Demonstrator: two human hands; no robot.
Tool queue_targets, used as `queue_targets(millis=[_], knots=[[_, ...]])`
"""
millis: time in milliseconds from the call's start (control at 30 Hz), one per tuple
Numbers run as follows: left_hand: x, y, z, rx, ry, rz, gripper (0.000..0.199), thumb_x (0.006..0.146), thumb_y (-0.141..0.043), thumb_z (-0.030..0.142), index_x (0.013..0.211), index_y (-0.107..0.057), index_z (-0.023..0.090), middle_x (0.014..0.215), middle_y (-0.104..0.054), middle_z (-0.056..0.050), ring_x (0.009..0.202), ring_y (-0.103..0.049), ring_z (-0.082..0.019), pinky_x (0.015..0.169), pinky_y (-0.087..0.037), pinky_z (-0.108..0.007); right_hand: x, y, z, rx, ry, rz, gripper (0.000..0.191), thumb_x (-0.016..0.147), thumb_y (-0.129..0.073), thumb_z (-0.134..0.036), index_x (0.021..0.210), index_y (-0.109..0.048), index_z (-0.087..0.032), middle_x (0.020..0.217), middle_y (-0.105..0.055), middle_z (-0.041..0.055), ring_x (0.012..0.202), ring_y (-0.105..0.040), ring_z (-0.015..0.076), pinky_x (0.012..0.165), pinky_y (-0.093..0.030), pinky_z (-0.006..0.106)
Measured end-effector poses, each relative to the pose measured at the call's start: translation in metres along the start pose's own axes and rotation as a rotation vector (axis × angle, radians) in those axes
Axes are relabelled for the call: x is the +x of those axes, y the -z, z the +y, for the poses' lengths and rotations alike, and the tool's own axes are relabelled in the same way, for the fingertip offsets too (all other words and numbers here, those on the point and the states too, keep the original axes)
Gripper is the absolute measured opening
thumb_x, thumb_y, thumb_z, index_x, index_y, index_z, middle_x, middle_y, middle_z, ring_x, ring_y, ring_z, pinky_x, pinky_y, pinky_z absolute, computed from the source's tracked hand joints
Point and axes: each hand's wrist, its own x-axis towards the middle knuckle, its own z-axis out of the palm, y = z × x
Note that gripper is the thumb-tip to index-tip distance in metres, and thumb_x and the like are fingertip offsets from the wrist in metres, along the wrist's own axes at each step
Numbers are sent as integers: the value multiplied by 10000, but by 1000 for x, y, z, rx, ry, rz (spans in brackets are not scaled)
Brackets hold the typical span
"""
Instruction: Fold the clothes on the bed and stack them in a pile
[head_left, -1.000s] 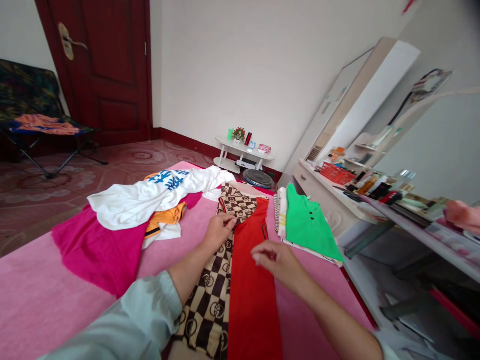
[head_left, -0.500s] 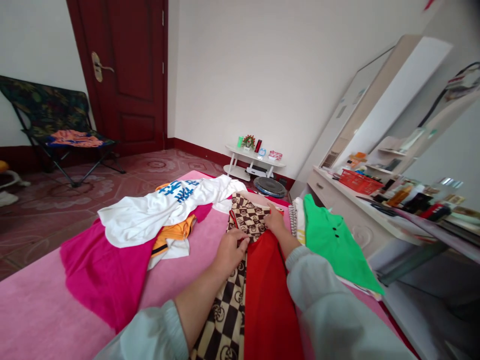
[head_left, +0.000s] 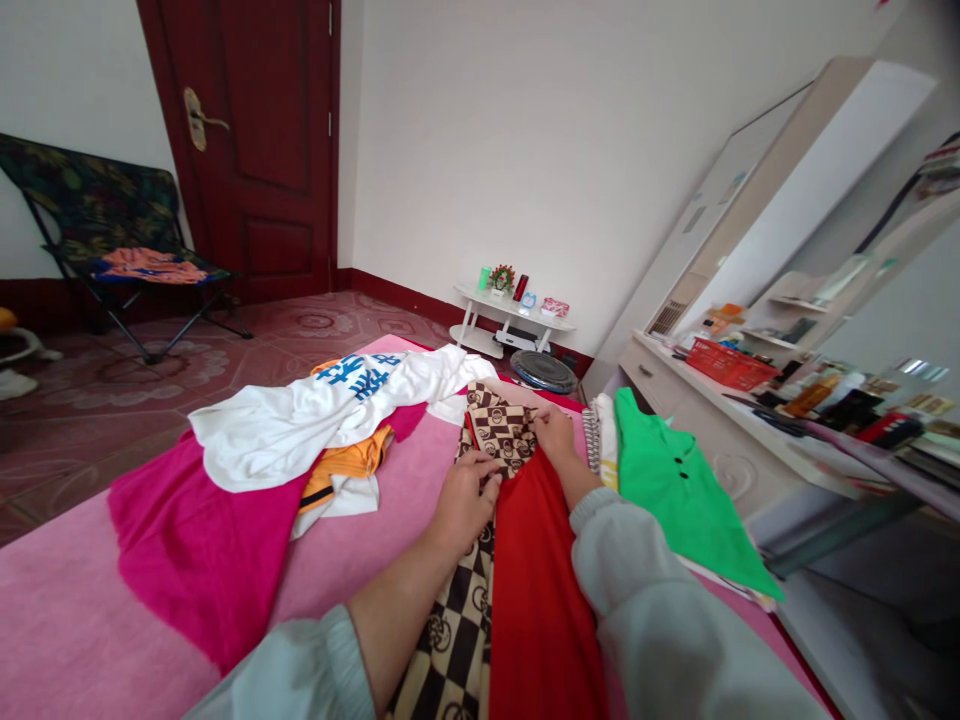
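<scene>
Landmark: the red garment. Left of it we find a bare strip of pink bed, crossed by our left forearm; farther left, the magenta cloth bars low passage. Right of it, our right sleeve blocks the near gap before the green shirt.

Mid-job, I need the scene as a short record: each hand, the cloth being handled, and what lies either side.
Left hand: at the near-left edge of the checked upper part; grip unclear
Right hand: at that part's right edge; grip unclear
Handled cloth: red and checked cloth, lengthwise on the pink cover
Left side: white garment with blue print, partly over a magenta garment
Right side: green garment atop other clothes
</scene>
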Motion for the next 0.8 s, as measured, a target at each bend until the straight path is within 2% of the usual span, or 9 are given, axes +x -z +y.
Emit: queue_targets(millis=[133,233,333,400,467,567,700,800], knots=[[-1,-3,-6,68,-3,3,287,788,-533,122,1034,-678,155,1171,-573,-96,1071,-559,-203,949,-459,-335,-8,-3,-17,55,86,-7,286,747,-511,-147,1005,-633,-142,1013,-682,96,925,-620,180,831,-441,259],[-2,-4,-7,109,13,-19,294,785,-532,125,1045,-670,137,1191,-560,-114,1091,-550,-217,962,-456,-351,-13,-6,-40,105,171,-34,274,772,-471,-148,990,-634,-178,1053,-670,61,942,-609,159,859,-430,255],[-1,-3,-6,124,18,-28,288,778,-528,105,1022,-678,135,1160,-572,-115,1068,-559,-215,955,-462,-351,-19,-13,-66,149,236,-118,200,783,-519,-242,934,-645,-201,942,-692,27,873,-627,156,814,-446,246],[0,-2,-5,117,7,-33,294,767,-528,87,1009,-684,144,1141,-579,-106,1058,-562,-212,948,-466,-346,-24,-19,-80,154,243,-174,218,751,-587,-343,890,-647,-186,852,-696,42,823,-639,186,773,-462,274],[0,-1,-3,102,-14,-38,310,755,-529,68,1007,-687,154,1116,-592,-95,1054,-561,-208,951,-463,-344,-29,-25,-89,173,177,-212,285,671,-667,-384,845,-638,-160,835,-693,88,847,-641,245,778,-464,331],[0,1,-2,84,-47,-48,319,743,-524,47,983,-698,162,1098,-604,-84,1074,-547,-211,979,-441,-352,-35,-31,-95,314,-15,-208,255,558,-732,-274,749,-614,-154,862,-686,139,951,-618,317,839,-443,390],[0,1,-4,59,-4,-33,306,753,-524,69,990,-698,159,1135,-579,-95,1076,-553,-217,972,-452,-361,-38,-28,-91,511,-128,-124,98,631,-638,-237,686,-573,-190,774,-684,79,911,-639,260,778,-487,322],[-1,-1,-6,15,25,42,351,763,-552,121,1097,-651,159,1309,-445,-111,1145,-519,-233,980,-455,-369,-43,-22,-78,678,-189,-33,95,722,-519,-277,772,-535,-198,787,-671,30,803,-658,191,661,-528,265]])
